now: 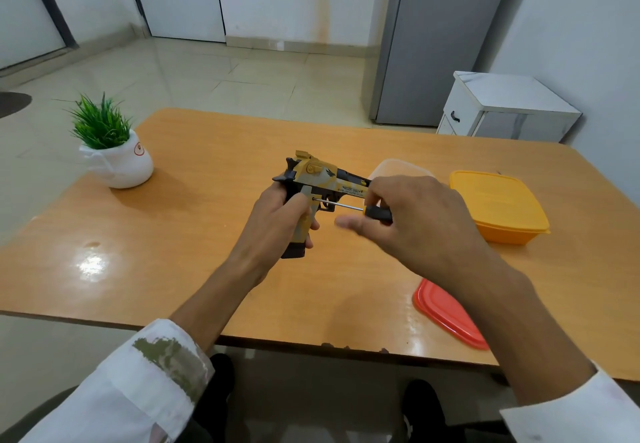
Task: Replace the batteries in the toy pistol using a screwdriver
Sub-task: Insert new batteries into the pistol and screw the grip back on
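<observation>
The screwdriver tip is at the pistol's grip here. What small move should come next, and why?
Probably twist the black-handled screwdriver: the right hand pinches its handle, its tip sits at a small screw hole in the yellow-and-grey toy pistol, whose grip the left hand holds steady.

left hand (pixel 277 215) grips toy pistol (pixel 317 179) | right hand (pixel 412 220) holds screwdriver (pixel 349 206)

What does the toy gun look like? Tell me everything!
The toy pistol looks plastic, yellow and grey with black parts and printed lettering along its side. It is held above the table, barrel pointing right. The left hand grips its handle, and the tip of the screwdriver meets its side beside the trigger.
</observation>
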